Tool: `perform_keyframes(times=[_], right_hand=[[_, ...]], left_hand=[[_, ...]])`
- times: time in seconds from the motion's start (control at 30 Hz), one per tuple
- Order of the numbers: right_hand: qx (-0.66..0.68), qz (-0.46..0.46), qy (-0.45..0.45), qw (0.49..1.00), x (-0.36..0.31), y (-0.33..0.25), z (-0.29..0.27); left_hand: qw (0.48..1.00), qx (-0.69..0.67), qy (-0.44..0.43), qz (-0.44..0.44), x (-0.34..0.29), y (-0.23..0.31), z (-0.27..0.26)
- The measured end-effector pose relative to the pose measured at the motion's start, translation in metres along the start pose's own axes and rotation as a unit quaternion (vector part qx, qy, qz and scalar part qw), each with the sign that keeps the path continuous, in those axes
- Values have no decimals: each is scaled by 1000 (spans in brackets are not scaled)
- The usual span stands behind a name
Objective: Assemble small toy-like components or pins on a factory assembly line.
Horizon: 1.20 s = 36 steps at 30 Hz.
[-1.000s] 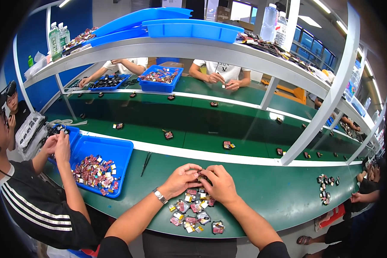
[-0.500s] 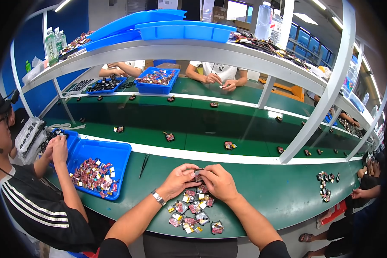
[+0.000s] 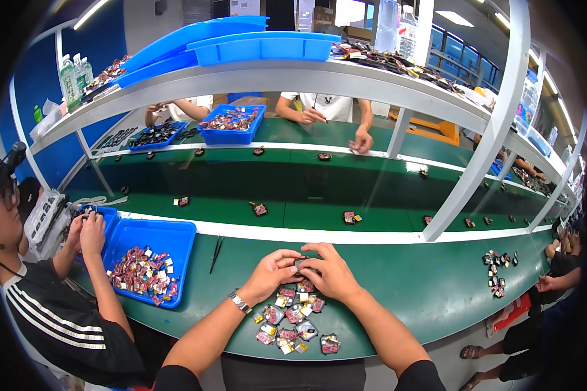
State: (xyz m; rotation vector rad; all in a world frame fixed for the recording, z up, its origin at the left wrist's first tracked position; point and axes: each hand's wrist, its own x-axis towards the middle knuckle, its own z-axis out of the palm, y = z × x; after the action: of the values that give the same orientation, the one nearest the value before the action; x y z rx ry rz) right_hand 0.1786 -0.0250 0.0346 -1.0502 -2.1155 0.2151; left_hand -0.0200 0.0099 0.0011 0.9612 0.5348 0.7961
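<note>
Together, the left hand (image 3: 269,274) and right hand (image 3: 334,274) grasp a small dark part (image 3: 300,262) between them, both touching it, just beyond the heap of parts (image 3: 295,315); its long axis is hidden.

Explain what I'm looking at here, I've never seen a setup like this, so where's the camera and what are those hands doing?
There's no robot here. A wide fisheye camera worn on a person's head looks down, so straight edges appear bent. The wearer's left hand and right hand hold a small dark part between their fingers; its details are mostly hidden. On the green table below lies a cluster of small parts, with dark tweezers farther left. Beyond those, a blue tray holds many more pieces. The person at far left is a co-worker.
</note>
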Motion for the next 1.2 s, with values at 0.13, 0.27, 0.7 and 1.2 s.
perform_keyframes(times=[0.13, 0.27, 0.7, 1.2], right_hand=[[37, 51, 15, 998, -1, -2, 4], [50, 51, 2, 997, -2, -2, 2], [40, 53, 45, 997, -7, -7, 10], [62, 62, 86, 992, -10, -11, 20]], left_hand=[[998, 38, -33, 27, -2, 3, 1], [999, 45, -22, 8, -2, 2, 1], [999, 15, -41, 5, -1, -1, -3], [1000, -4, -18, 3, -2, -1, -6]])
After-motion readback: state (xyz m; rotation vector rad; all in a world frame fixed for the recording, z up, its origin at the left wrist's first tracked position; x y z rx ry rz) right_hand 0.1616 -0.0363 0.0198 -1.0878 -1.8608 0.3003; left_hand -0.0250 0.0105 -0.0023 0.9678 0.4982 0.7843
